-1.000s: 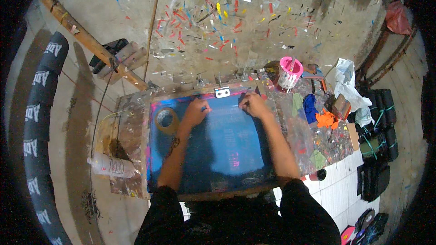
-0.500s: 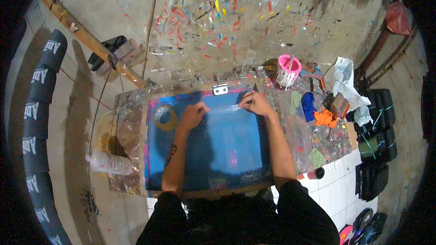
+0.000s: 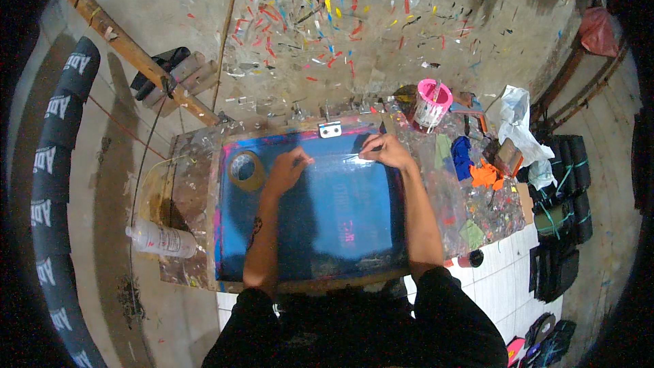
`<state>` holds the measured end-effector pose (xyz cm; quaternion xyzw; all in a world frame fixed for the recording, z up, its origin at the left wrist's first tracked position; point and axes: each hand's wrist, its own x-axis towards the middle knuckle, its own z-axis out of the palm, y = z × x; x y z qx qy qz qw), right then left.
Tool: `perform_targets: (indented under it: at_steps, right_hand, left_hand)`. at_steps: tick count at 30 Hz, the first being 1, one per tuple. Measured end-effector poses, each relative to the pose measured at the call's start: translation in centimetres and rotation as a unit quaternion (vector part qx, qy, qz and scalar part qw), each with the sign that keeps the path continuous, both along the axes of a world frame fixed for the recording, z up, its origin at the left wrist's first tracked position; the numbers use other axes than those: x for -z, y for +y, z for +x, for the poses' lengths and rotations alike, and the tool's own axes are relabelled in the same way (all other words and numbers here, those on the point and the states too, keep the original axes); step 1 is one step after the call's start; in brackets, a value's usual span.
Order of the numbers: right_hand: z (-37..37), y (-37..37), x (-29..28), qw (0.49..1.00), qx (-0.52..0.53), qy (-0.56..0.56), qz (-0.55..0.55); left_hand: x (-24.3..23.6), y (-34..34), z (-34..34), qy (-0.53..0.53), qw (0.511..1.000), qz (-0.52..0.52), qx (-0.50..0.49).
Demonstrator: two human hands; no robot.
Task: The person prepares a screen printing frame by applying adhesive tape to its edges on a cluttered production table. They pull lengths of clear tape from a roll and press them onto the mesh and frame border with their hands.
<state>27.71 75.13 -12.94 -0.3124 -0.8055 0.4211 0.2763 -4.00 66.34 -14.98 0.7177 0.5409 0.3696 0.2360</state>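
A blue printing screen [image 3: 293, 232] in a frame lies flat on the worktable below me. Across its far part, a strip of clear tape [image 3: 335, 159] stretches between my hands, low over the mesh or against it; I cannot tell which. My left hand [image 3: 291, 165] pinches the strip's left end. At its right end, my right hand [image 3: 385, 150] does the same with thumb and forefinger. Left of my left hand, a wide roll of tape [image 3: 246, 170] rests on the screen. A metal hinge clamp [image 3: 330, 129] grips the frame's far edge between my hands.
On the paint-stained table [image 3: 443, 221] to the right are a pink-rimmed paint bucket [image 3: 433, 105], a blue rag [image 3: 462, 158] and an orange rag [image 3: 485, 175]. A plastic bottle [image 3: 162, 238] lies at the left edge. Dark bundles [image 3: 571, 163] are stacked at far right.
The strip sits slightly lower toward the mesh, and my right fingers have shifted a little on its end. The view has tilted slightly. The tape roll stays in place.
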Motion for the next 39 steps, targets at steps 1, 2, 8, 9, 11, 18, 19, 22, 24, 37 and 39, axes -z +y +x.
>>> perform_targets:
  at_steps: [1, 2, 8, 9, 11, 18, 19, 22, 24, 37, 39]
  right_hand:
    - [0.1, 0.1, 0.0, 1.000, 0.000, 0.000, 0.000]
    - [0.2, 0.1, 0.1, 1.000, -0.008, 0.006, -0.012]
    - [0.3, 0.3, 0.3, 0.996, -0.026, 0.030, -0.077]
    - [0.3, 0.3, 0.3, 0.996, -0.026, 0.031, -0.083]
    - [0.3, 0.4, 0.3, 0.995, -0.026, 0.028, -0.089]
    - [0.4, 0.3, 0.0, 0.993, -0.041, 0.043, -0.102]
    - [0.5, 0.3, 0.1, 0.993, -0.041, 0.043, -0.103]
    - [0.6, 0.3, 0.1, 0.992, -0.039, 0.054, -0.109]
    - [0.6, 0.3, 0.1, 0.993, -0.038, 0.043, -0.102]
    - [0.6, 0.7, 0.5, 0.992, -0.062, 0.052, -0.096]
    - [0.6, 0.8, 0.6, 0.993, -0.060, 0.060, -0.086]
  left_hand:
    - [-0.1, 0.0, 0.0, 0.000, 1.000, 0.000, 0.000]
    - [-0.1, 0.0, 0.1, -0.002, 1.000, 0.005, 0.006]
    - [-0.6, -0.3, 0.0, 0.000, 1.000, 0.001, 0.009]
    - [-0.6, -0.3, 0.0, 0.005, 1.000, -0.002, 0.008]
    - [-0.6, -0.3, 0.0, -0.004, 1.000, 0.006, 0.012]
    - [-1.0, -0.8, -0.1, -0.004, 1.000, 0.024, 0.017]
    - [-1.1, -0.9, -0.1, -0.004, 1.000, 0.024, 0.017]
    - [-1.3, -1.0, 0.0, -0.004, 1.000, 0.004, 0.009]
    - [-1.2, -0.9, 0.1, -0.010, 1.000, -0.001, 0.008]
    - [-2.4, -1.2, 0.2, -0.034, 0.999, -0.009, 0.020]
    - [-2.3, -1.1, 0.3, -0.029, 0.999, -0.031, 0.002]
